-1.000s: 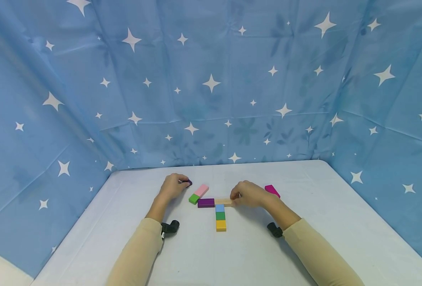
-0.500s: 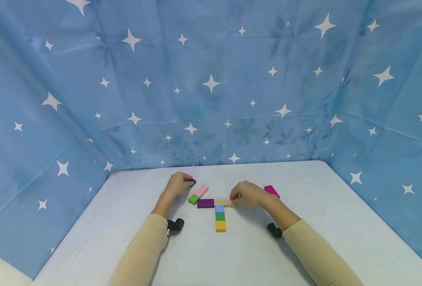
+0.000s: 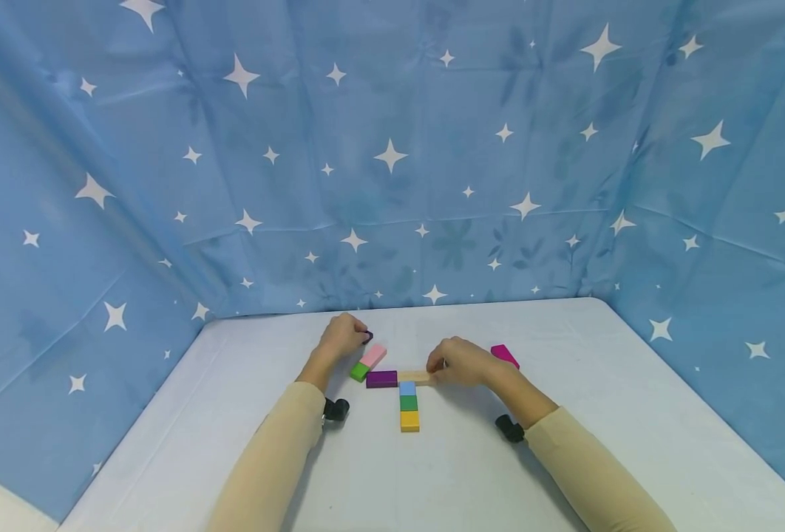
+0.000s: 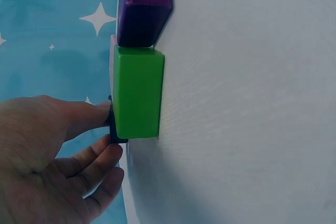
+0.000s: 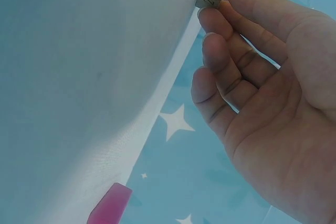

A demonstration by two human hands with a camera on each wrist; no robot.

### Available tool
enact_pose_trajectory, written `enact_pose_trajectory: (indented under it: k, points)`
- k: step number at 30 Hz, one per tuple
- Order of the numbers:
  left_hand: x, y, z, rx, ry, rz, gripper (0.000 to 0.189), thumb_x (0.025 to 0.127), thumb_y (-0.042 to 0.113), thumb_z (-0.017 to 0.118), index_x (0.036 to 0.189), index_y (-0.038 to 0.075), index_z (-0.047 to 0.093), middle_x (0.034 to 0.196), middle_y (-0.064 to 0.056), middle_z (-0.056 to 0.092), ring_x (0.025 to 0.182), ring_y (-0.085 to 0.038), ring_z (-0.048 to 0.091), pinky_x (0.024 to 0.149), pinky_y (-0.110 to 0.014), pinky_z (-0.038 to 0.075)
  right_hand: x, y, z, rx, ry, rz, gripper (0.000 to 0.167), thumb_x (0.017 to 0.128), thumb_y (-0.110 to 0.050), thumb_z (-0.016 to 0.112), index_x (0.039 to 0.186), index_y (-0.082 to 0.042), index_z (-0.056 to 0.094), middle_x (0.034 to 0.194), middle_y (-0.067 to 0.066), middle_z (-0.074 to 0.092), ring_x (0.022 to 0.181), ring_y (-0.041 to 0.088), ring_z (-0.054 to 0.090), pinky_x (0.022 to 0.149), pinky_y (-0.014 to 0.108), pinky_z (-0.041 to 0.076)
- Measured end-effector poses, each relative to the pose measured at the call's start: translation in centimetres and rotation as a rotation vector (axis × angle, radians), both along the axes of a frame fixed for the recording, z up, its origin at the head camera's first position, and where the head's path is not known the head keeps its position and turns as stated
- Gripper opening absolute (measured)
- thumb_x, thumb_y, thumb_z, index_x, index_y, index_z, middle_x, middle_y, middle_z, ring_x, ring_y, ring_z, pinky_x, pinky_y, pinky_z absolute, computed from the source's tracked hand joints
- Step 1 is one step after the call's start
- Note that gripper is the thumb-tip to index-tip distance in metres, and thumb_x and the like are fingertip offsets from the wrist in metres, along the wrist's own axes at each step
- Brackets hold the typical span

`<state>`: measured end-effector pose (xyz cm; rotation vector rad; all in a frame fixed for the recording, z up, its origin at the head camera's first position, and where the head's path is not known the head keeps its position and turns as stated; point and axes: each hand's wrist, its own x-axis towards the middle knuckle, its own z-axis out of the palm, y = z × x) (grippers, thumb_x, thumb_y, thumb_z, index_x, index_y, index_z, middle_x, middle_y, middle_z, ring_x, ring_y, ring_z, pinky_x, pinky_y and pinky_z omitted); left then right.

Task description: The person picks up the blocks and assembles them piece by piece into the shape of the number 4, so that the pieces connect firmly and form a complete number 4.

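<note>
My left hand (image 3: 342, 336) pinches a small dark block (image 3: 369, 338) between thumb and fingers, beyond a pink block (image 3: 374, 355). In the left wrist view, a light green block (image 4: 137, 93) hides most of this dark block (image 4: 119, 140). The thumb and index finger of my right hand (image 3: 462, 362) grip the right end of a plain wooden block (image 3: 414, 377), whose end face bears the number 24 in the right wrist view. To its left, in line with it, lies a purple block (image 3: 382, 380).
A light blue block (image 3: 407, 389), a dark green block (image 3: 409, 403) and a yellow block (image 3: 409, 421) run toward me from the wooden one. A magenta block (image 3: 505, 356) lies behind my right wrist. The white table (image 3: 459, 473) ends at a blue star-patterned curtain (image 3: 392, 199).
My left hand has moved right and slightly away from me with the dark block, coming behind the pink block. My right hand stays at the wooden block.
</note>
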<state>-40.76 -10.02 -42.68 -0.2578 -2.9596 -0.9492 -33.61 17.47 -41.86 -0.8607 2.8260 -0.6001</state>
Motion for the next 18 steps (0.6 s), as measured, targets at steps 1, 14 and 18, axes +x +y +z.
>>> enact_pose_trajectory:
  k: [1,14,18]
  points:
    - [0.0,0.1,0.0,-0.002,-0.001,0.005,0.025,0.1,0.015,0.069,0.12,0.002,0.077,0.116,-0.012,0.076,0.1,-0.023,0.066,0.094,-0.043,0.055,0.0,0.0,0.0,0.001,-0.001,-0.003,0.011,0.092,-0.015,0.08,0.102,-0.016,0.082,0.086,-0.011,0.071,0.083,0.012,0.058,0.08,0.032,0.052]
    - [-0.1,1.5,0.1,0.001,-0.032,0.002,0.025,0.1,0.016,0.07,0.12,0.003,0.077,0.116,-0.011,0.075,0.098,-0.022,0.064,0.09,-0.04,0.056,0.0,0.0,-0.1,-0.003,0.002,0.008,0.011,0.092,-0.016,0.08,0.104,-0.015,0.082,0.088,-0.011,0.072,0.083,0.012,0.058,0.081,0.032,0.053]
    - [0.1,2.0,0.2,-0.008,-0.029,-0.001,0.025,0.1,0.017,0.07,0.12,0.004,0.077,0.117,-0.011,0.075,0.099,-0.022,0.065,0.091,-0.04,0.056,-0.1,0.0,0.0,-0.002,0.003,0.006,0.011,0.092,-0.016,0.08,0.103,-0.015,0.082,0.088,-0.011,0.072,0.083,0.013,0.058,0.081,0.032,0.053]
